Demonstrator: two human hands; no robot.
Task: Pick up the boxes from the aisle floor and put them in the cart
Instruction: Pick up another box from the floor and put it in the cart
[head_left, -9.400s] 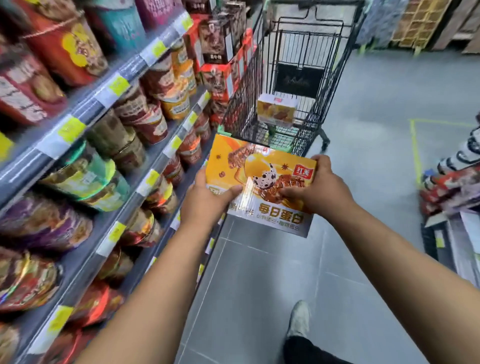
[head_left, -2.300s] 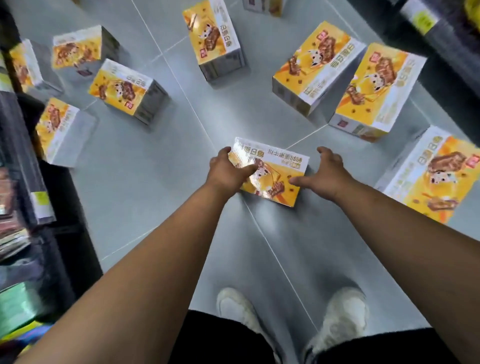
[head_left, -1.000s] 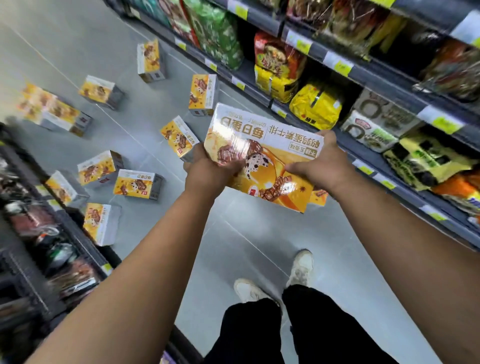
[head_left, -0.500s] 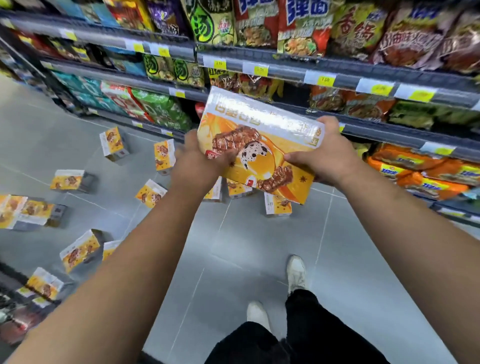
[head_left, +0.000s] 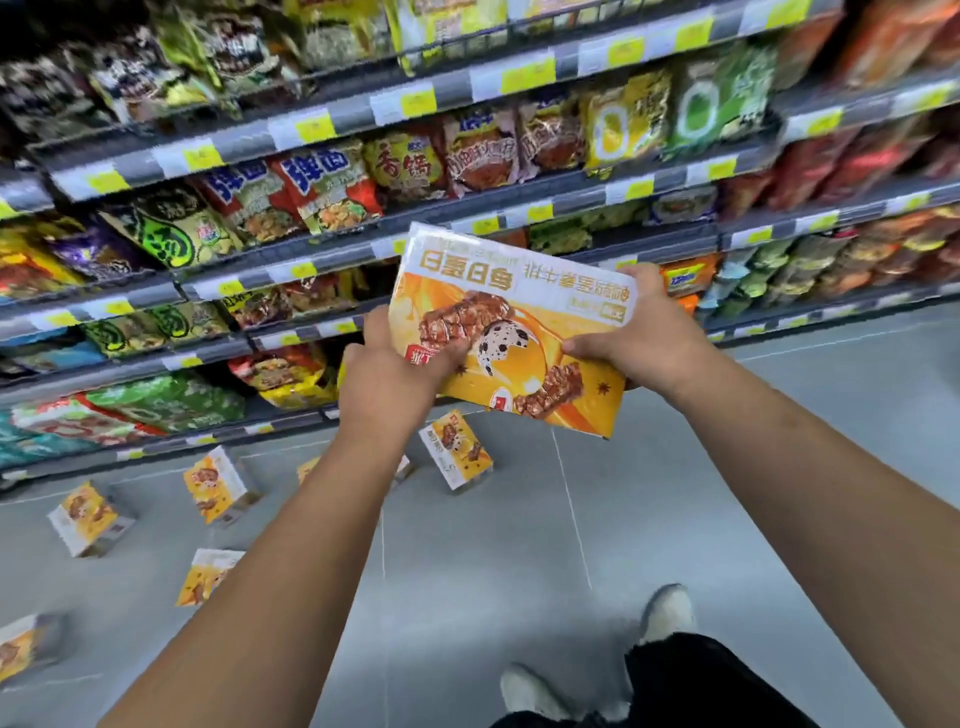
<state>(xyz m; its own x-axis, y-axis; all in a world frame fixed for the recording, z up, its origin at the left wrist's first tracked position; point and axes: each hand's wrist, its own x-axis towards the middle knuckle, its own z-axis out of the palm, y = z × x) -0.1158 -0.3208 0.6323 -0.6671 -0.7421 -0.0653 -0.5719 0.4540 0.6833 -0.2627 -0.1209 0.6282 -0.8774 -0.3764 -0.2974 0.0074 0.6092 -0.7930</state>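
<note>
Two hands carried one box at the centre of the frame, lifted clear of the floor and in front of the snack shelves. I had the left hand gripping its lower left corner, thumb laid across the printed face. The right hand was clamped on the right edge with the fingers wrapped behind. The hands sat apart, one at each side, which I judged the steadiest way to carry a wide, flat carton without it twisting. The face tilted up toward the camera, its print upside down. At least five loose boxes lay scattered on the floor, in the lower left and just below the held one, some tipped over, so I reckoned most of the job remained. The cart was nowhere in the frame; the next move, I judged, called for turning toward it before letting go. The picture was smeared, so I could not tell finer details of the grip.
</note>
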